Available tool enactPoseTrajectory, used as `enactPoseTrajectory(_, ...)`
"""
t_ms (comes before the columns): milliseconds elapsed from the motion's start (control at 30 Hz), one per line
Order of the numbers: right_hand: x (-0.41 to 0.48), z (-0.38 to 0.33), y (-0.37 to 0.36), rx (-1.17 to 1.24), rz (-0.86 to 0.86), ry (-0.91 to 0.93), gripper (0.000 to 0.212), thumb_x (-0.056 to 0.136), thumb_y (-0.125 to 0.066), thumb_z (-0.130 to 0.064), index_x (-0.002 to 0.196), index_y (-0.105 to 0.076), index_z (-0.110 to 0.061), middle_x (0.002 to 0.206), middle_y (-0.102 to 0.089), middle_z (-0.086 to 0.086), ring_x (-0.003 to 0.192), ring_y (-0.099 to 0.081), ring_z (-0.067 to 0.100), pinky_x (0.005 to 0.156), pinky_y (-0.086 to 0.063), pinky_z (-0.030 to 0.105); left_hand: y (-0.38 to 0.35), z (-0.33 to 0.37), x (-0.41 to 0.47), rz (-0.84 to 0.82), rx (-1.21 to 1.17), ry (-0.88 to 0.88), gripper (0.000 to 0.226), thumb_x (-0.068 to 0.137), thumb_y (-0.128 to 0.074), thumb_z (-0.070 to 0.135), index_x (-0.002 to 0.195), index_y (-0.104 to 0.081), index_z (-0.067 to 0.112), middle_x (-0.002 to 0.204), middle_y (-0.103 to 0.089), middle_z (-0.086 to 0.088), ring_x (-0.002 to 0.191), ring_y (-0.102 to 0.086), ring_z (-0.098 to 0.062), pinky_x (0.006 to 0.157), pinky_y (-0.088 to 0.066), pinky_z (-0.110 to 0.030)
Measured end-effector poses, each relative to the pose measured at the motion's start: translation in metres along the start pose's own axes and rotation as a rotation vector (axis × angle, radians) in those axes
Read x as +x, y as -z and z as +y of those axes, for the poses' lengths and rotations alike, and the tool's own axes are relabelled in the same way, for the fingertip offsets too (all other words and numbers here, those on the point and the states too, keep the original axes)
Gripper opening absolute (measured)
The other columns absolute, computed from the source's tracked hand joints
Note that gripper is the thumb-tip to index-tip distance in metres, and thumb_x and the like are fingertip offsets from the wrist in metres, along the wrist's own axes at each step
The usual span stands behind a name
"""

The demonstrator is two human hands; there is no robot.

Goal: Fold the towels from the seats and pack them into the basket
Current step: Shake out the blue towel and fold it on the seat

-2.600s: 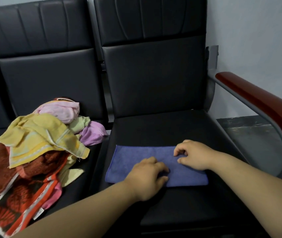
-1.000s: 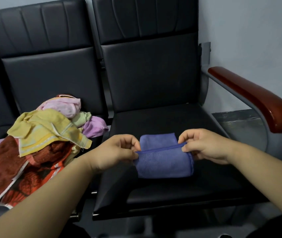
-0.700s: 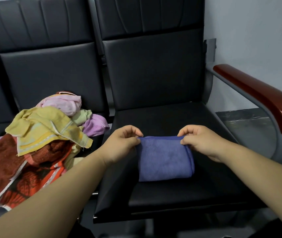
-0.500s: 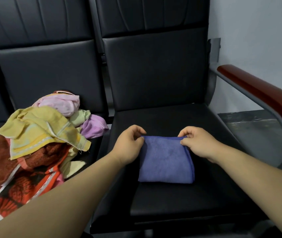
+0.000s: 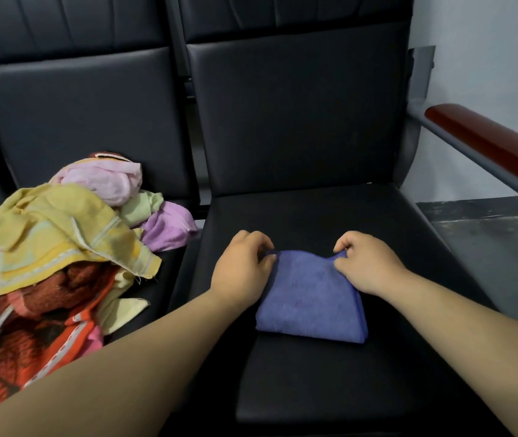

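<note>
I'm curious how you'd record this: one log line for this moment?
step: folding blue towel | left hand: pinches far-left corner | right hand: pinches far-right corner | towel pile: unfolded, neighbouring seat | basket: unseen

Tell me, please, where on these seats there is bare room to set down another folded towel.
The right seat is bare behind the blue towel, up to the backrest, and in front of it to the seat's front edge. The left hand and right hand pinch its far corners. The left seat is crowded: the towel pile covers most of it.
</note>
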State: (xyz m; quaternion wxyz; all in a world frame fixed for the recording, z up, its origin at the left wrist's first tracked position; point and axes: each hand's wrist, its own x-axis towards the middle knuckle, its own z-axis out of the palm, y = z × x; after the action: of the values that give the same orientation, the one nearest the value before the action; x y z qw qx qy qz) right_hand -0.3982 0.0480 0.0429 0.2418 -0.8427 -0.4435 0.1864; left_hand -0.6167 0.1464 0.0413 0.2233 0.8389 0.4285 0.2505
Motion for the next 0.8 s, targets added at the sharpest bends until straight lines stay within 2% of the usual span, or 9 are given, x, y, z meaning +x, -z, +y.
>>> enactPoseTrajectory(133,0.004,0.007,0.004,-0.077,0.138,0.044,0.017,0.096,-0.063,-0.023,0.112,-0.062,-0.028,0.103,-0.062,-0.007,0.086,-0.060,0.013,0.068,-0.047,0.030,0.001,0.019,-0.020,-0.198,0.028,-0.335,0.015,0.092,-0.062,0.034,0.106,-0.066,0.029,0.100,-0.066,0.011,0.091,-0.059,-0.008,0.085,-0.050,-0.032)
enactPoseTrajectory(233,-0.004,0.005,0.012,-0.186,0.212,0.126,0.023,0.096,-0.067,-0.025,0.118,-0.062,-0.026,0.124,-0.054,-0.001,0.098,-0.059,0.018,0.078,-0.048,0.030,-0.006,0.017,-0.033,-0.386,0.188,-0.361,0.035,0.097,-0.044,0.047,0.125,-0.060,0.034,0.125,-0.061,0.014,0.115,-0.053,-0.013,0.100,-0.046,-0.039)
enactPoseTrajectory(300,-0.019,-0.004,0.014,-0.202,0.245,0.258,0.018,0.094,-0.066,-0.023,0.112,-0.067,-0.025,0.120,-0.056,-0.001,0.102,-0.060,0.021,0.082,-0.050,0.034,-0.008,0.013,-0.037,-0.398,0.273,-0.343,0.043,0.102,-0.039,0.050,0.141,-0.051,0.036,0.143,-0.050,0.016,0.132,-0.042,-0.011,0.109,-0.037,-0.040)
enactPoseTrajectory(367,-0.040,-0.009,0.009,-0.176,0.158,0.406,0.016,0.093,-0.066,-0.026,0.109,-0.070,-0.025,0.112,-0.065,-0.002,0.102,-0.064,0.024,0.086,-0.052,0.037,-0.005,0.009,-0.040,-0.417,0.345,-0.329,0.052,0.104,-0.037,0.053,0.153,-0.037,0.035,0.157,-0.035,0.016,0.145,-0.028,-0.008,0.115,-0.026,-0.038)
enactPoseTrajectory(433,-0.062,-0.007,0.001,-0.244,-0.025,0.482,0.028,0.094,-0.066,-0.038,0.120,-0.068,-0.029,0.121,-0.067,-0.008,0.115,-0.063,0.018,0.098,-0.050,0.034,-0.002,0.005,-0.041,-0.452,0.380,-0.310,0.058,0.104,-0.037,0.055,0.158,-0.027,0.035,0.164,-0.025,0.016,0.151,-0.019,-0.007,0.119,-0.018,-0.038)
enactPoseTrajectory(500,-0.074,0.002,-0.003,-0.320,-0.090,0.490,0.045,0.095,-0.065,-0.047,0.138,-0.061,-0.032,0.137,-0.061,-0.014,0.129,-0.054,0.010,0.108,-0.041,0.025,0.000,-0.001,-0.042,-0.473,0.378,-0.300,0.061,0.103,-0.038,0.056,0.159,-0.024,0.037,0.165,-0.021,0.017,0.152,-0.016,-0.005,0.122,-0.014,-0.038)
enactPoseTrajectory(567,-0.076,0.008,-0.004,-0.312,-0.043,0.467,0.046,0.098,-0.064,-0.046,0.142,-0.059,-0.033,0.139,-0.061,-0.014,0.132,-0.053,0.010,0.107,-0.039,0.024,0.001,-0.002,-0.043,-0.474,0.358,-0.291,0.062,0.101,-0.042,0.056,0.158,-0.025,0.038,0.165,-0.023,0.017,0.151,-0.017,-0.005,0.123,-0.013,-0.039)
enactPoseTrajectory(700,-0.076,0.007,-0.001,-0.290,0.021,0.420,0.035,0.097,-0.067,-0.037,0.132,-0.067,-0.038,0.125,-0.072,-0.012,0.117,-0.065,0.017,0.096,-0.048,0.030,0.004,0.003,-0.047,-0.435,0.255,-0.273,0.057,0.095,-0.057,0.054,0.148,-0.042,0.041,0.150,-0.044,0.019,0.141,-0.036,-0.008,0.120,-0.025,-0.041)
enactPoseTrajectory(800,-0.073,0.004,0.014,-0.119,-0.128,0.347,0.025,0.093,-0.071,-0.032,0.114,-0.069,-0.045,0.098,-0.074,-0.020,0.094,-0.068,0.003,0.086,-0.052,0.027,0.009,0.001,-0.051,-0.385,0.074,-0.232,0.047,0.086,-0.069,0.044,0.131,-0.055,0.043,0.121,-0.061,0.025,0.116,-0.055,-0.003,0.105,-0.045,-0.036)
